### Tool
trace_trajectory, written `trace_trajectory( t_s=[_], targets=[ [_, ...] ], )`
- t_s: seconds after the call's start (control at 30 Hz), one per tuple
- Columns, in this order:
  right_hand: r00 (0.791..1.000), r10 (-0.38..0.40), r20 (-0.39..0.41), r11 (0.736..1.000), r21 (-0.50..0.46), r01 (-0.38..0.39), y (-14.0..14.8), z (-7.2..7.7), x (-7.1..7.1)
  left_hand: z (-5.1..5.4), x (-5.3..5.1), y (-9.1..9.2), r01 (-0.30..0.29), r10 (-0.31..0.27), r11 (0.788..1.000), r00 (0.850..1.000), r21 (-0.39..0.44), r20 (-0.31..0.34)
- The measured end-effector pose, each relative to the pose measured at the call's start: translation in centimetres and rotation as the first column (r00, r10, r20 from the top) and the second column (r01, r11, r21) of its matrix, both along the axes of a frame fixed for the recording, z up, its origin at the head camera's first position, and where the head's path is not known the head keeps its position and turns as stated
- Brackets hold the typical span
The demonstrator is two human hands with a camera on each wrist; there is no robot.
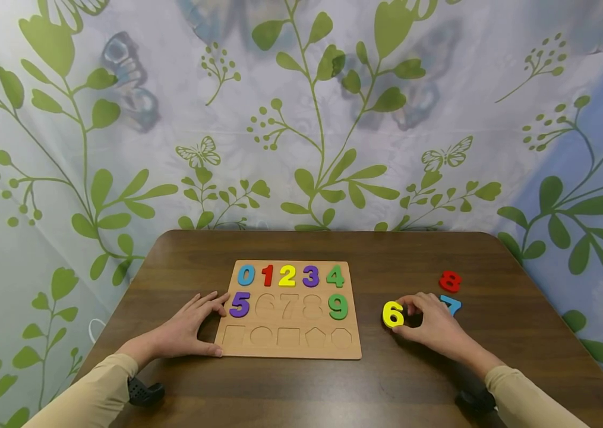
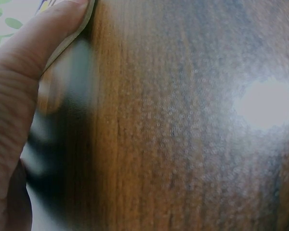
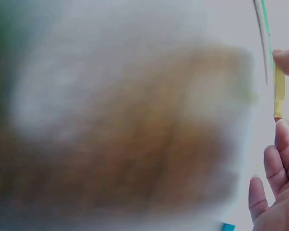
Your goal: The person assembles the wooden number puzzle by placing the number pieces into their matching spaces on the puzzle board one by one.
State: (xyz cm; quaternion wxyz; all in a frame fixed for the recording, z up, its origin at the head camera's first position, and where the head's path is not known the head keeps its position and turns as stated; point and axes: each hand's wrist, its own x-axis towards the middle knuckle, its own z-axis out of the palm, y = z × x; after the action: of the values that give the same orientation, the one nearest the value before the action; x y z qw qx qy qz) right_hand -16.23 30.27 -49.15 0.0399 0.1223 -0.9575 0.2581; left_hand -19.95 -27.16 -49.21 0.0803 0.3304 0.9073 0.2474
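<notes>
My right hand (image 1: 432,324) pinches a yellow number six (image 1: 386,316) between thumb and fingers, to the right of the puzzle board (image 1: 280,351). In the right wrist view the yellow six (image 3: 279,91) shows edge-on between the thumb and a fingertip. The left hand (image 1: 189,327) rests at the board's left edge, thumb at the lower corner and fingers spread near the purple five (image 1: 239,304). Its thumb (image 2: 43,36) touches the board's edge in the left wrist view. Bare recesses for six, seven and eight lie between the purple five and the green nine (image 1: 338,307).
Beyond my right hand lie a blue seven (image 1: 457,305), partly hidden by it, and a red eight (image 1: 450,282). Numbers zero to four fill the board's top row; its bottom row has shape recesses. A patterned curtain (image 1: 173,148) hangs behind the brown table (image 1: 290,395).
</notes>
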Motion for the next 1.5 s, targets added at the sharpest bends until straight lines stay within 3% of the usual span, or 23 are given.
trace_trajectory(
  t_s=[0.37, 0.6, 0.8, 1.07, 1.5],
  targets=[
    [0.999, 0.013, -0.035, 0.999, -0.049, -0.015, -2.4, 2.5, -1.0, -0.1, 0.1, -0.1, -0.005, 0.005, 1.000, 1.000, -0.004, -0.004],
    [0.994, 0.078, -0.072, 0.993, -0.080, -0.084, -5.1, 3.4, -2.1, 0.0, -0.1, 0.0, -0.003, 0.002, 1.000, 1.000, -0.016, -0.010],
    [0.990, 0.129, -0.058, 0.986, -0.103, -0.134, -8.2, 4.4, -3.0, 0.1, -0.1, 0.1, -0.001, 0.001, 1.000, 1.000, -0.017, -0.010],
    [0.973, 0.219, -0.075, 0.971, -0.085, -0.225, -12.6, 4.8, -3.9, 0.2, 0.1, 0.1, 0.000, 0.000, 1.000, 1.000, -0.019, -0.017],
    [0.951, 0.296, -0.093, 0.952, -0.050, -0.301, -18.8, 5.0, -4.6, 0.3, 0.1, 0.1, -0.005, 0.005, 1.000, 1.000, -0.025, -0.010]
  ],
)
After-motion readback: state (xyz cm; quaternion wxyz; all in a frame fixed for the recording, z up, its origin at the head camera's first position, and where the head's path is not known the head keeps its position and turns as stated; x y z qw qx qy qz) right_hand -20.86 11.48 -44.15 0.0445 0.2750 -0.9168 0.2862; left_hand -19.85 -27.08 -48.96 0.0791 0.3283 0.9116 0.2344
